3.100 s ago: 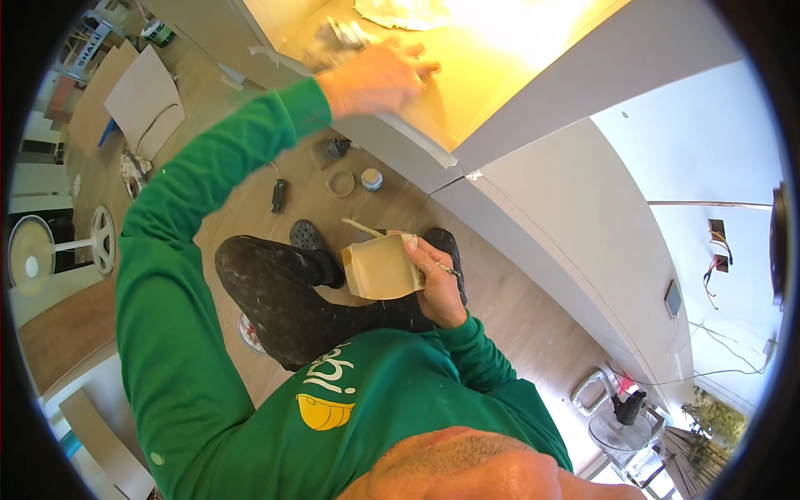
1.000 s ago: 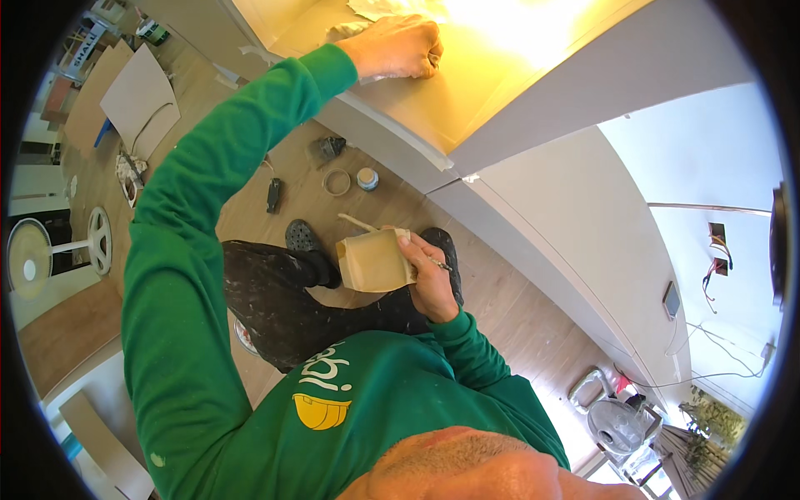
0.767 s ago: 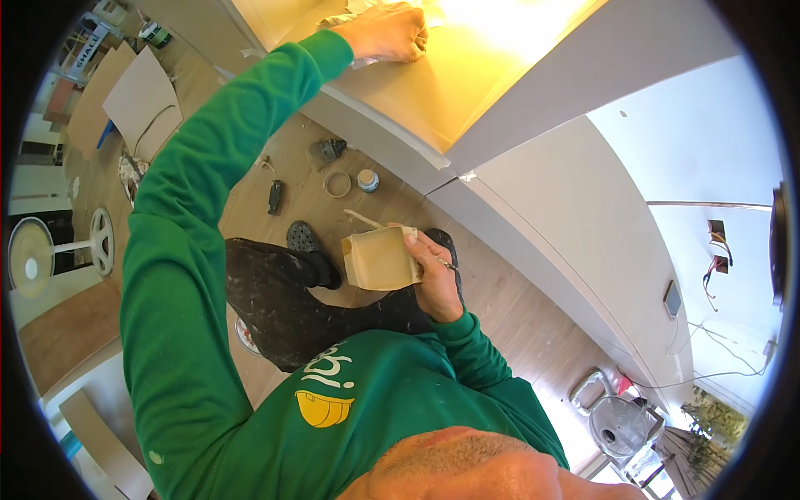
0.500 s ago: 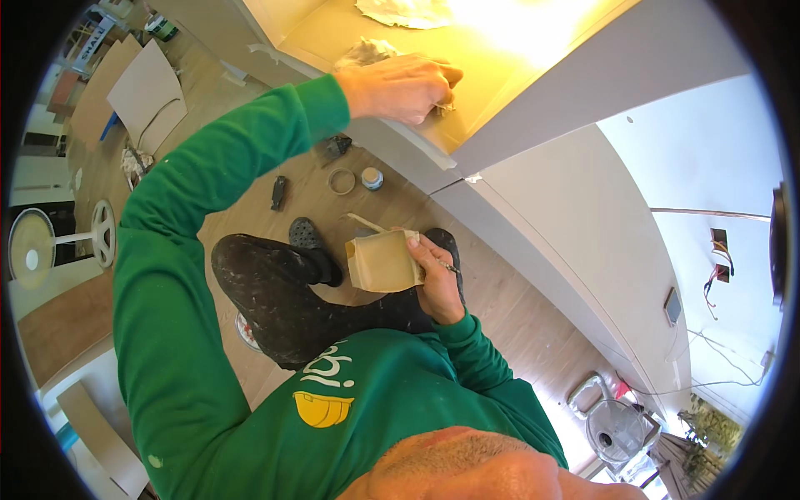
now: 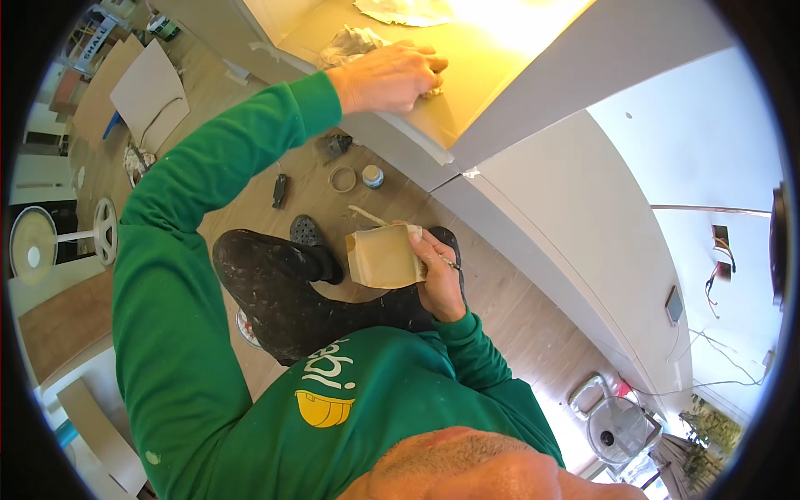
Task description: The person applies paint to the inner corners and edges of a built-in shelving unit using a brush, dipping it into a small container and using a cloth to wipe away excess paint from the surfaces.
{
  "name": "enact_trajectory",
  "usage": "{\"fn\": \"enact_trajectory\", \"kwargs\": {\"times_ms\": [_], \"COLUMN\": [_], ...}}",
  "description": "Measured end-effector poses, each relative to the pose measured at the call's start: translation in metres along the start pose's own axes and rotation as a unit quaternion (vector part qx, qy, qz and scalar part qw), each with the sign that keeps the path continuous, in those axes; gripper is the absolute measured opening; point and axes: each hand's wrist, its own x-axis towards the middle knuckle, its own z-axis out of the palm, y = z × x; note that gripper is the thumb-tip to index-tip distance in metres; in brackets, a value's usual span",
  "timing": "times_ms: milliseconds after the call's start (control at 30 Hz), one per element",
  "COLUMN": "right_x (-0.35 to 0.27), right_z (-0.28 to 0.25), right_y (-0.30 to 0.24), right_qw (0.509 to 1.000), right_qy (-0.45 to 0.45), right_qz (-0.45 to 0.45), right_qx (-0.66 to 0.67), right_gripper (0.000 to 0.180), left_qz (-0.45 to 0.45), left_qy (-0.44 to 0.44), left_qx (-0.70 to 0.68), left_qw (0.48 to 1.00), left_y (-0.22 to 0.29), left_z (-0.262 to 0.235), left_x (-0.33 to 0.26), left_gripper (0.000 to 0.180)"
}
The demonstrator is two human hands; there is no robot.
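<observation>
My left hand (image 5: pixel 392 78) reaches over the front edge of a lit shelf (image 5: pixel 457 93). Its fingers are closed around a small crumpled, pale wad (image 5: pixel 436 88), cloth or paper, pressed to the shelf surface. Beside the wrist lies a bigger crumpled cloth (image 5: pixel 354 45). Above my lap, my right hand (image 5: pixel 438 275) grips the side of a small open beige carton (image 5: pixel 385 258). A pale thin stick (image 5: pixel 367 216) shows at the carton's far rim. A thin dark-patterned piece pokes out beside the right fingers; its kind is unclear.
A roll of tape (image 5: pixel 342 178), a small jar (image 5: pixel 372 176) and a black object (image 5: pixel 280 191) lie on the wooden floor. Flat boards (image 5: pixel 152 93) lie at far left. A white fan (image 5: pixel 617 429) stands at lower right. Wires (image 5: pixel 722 271) hang from the right wall.
My left hand has slid a little to the left and away along the shelf with the wad. My right hand keeps the carton in nearly the same place.
</observation>
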Motion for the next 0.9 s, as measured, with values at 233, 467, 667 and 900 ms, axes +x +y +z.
{"fn": "enact_trajectory", "kwargs": {"times_ms": [233, 467, 667, 900], "right_x": [-0.001, -0.005, -0.020, -0.020], "right_z": [0.003, 0.005, 0.014, 0.022], "right_y": [-0.001, 0.000, -0.008, -0.024], "right_qw": [1.000, 1.000, 1.000, 0.999], "right_qy": [-0.013, -0.006, -0.023, -0.009], "right_qz": [0.001, 0.000, -0.010, -0.051], "right_qx": [-0.006, 0.006, -0.005, 0.004], "right_gripper": [0.041, 0.039, 0.040, 0.042], "left_qz": [-0.001, -0.006, -0.089, -0.307], "left_qy": [-0.017, -0.015, -0.144, 0.100], "left_qx": [0.002, -0.023, 0.077, -0.137], "left_qw": [1.000, 1.000, 0.983, 0.936], "left_y": [0.008, 0.001, -0.100, 0.087], "left_z": [0.000, 0.002, -0.067, -0.142], "left_x": [0.001, 0.010, -0.067, -0.172], "left_gripper": [0.011, 0.010, 0.010, 0.037]}}
